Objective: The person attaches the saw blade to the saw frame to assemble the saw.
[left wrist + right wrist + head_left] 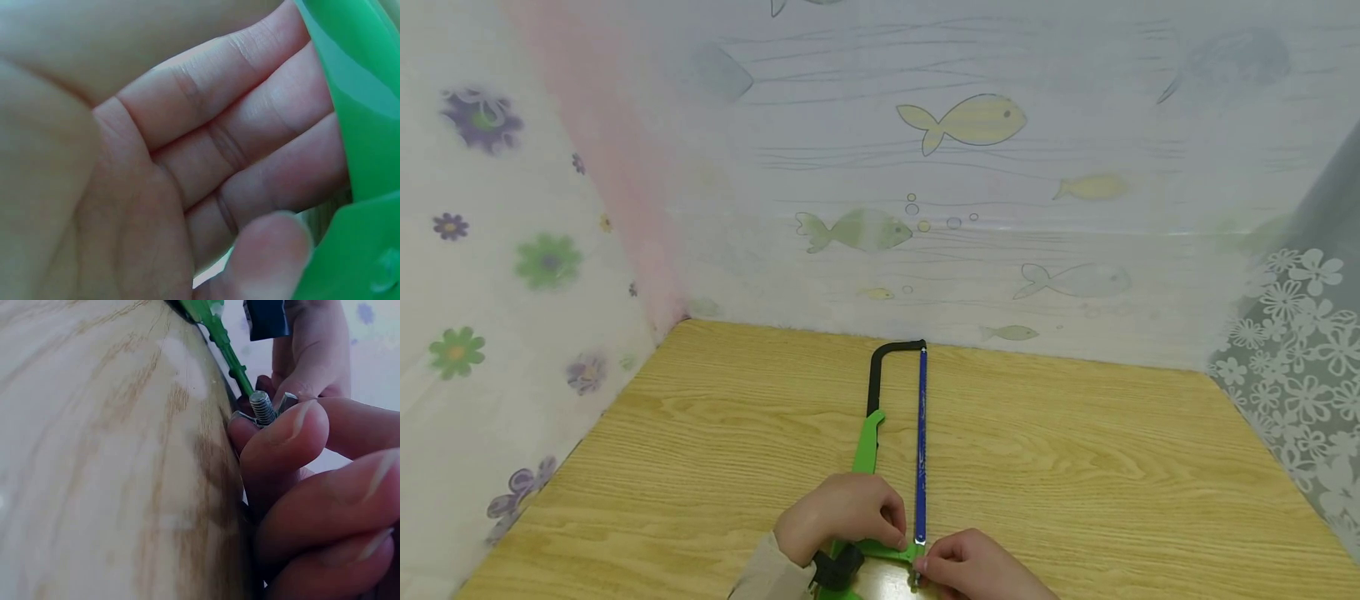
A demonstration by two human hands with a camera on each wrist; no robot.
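Note:
A hacksaw lies on the wooden table [1075, 467], with a green handle frame [865, 446], a black bow [875, 379] and a blue blade [921, 450] running away from me. My left hand [848, 510] lies over the green frame and holds it near the blade's close end; the left wrist view shows its fingers behind the green plastic [369, 144] and the thumb at its edge. At that same end my right hand [977, 567] pinches a metal wing nut [287, 402]. From the nut sticks the tip of a threaded screw [262, 407]. Fingers hide most of the nut.
Behind the table hangs a pale sheet [970, 183] with printed fish. A flowered white sheet [512, 317] borders the left side, and a grey one with white flowers [1300, 350] the right. On my left wrist sits a black strap mount [838, 567].

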